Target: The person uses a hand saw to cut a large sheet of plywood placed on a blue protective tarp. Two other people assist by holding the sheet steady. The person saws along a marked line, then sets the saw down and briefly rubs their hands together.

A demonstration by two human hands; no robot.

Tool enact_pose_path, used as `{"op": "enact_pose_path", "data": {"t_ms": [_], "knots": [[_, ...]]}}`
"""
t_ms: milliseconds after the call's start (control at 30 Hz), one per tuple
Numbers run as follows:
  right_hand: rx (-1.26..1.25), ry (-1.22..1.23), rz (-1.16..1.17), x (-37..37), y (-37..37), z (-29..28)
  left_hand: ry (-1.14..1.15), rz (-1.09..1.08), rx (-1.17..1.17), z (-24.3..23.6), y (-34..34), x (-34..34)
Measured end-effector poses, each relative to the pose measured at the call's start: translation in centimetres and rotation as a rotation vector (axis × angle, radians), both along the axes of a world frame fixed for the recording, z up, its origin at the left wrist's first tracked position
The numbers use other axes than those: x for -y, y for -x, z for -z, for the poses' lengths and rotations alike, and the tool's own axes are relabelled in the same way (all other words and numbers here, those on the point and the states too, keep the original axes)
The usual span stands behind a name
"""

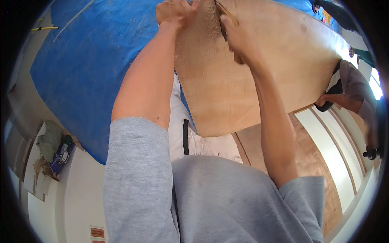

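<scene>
My right hand (237, 38) grips a tool with a dark blade and light wooden handle (224, 18), apparently a saw, set into a pale plywood sheet (279, 60) near its upper left part. My left hand (176, 12) rests on the sheet to the left of the tool, its fingers curled at the top of the view; what they hold, if anything, I cannot make out. Sawdust (208, 28) lies on the wood between my hands, and a faint straight line runs down the sheet.
A blue tarp (77, 89) spreads under the sheet and to the left. At the right, another person (352, 85) has a hand at the sheet's edge, with more people partly visible farther back. A pile of cloth and tools (56, 146) sits at the lower left.
</scene>
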State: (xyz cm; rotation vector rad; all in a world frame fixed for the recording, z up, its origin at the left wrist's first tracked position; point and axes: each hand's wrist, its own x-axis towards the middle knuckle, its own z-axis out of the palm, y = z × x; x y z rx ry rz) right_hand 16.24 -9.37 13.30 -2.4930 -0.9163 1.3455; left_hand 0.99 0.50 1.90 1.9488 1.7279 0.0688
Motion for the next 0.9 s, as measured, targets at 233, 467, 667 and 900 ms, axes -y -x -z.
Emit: {"op": "enact_pose_path", "data": {"t_ms": [233, 467, 667, 900], "knots": [[0.016, -0.275, -0.043, -0.2, 0.4, 0.7, -0.039, 0.013, -0.055, 0.5, -0.1, -0.3], [-0.018, -0.299, -0.089, 13.5, -1.0, -6.2, -0.078, 0.01, -0.116, 1.1, -0.6, 0.0], [-0.052, 0.002, 0.033, 32.0, -0.6, -22.4, -0.065, 0.014, -0.107, 0.3, -0.2, 0.3], [0.106, -0.057, -0.077, 10.8, -0.8, -10.0, -0.071, 0.009, -0.056, 1.7, -0.7, -0.2]]}}
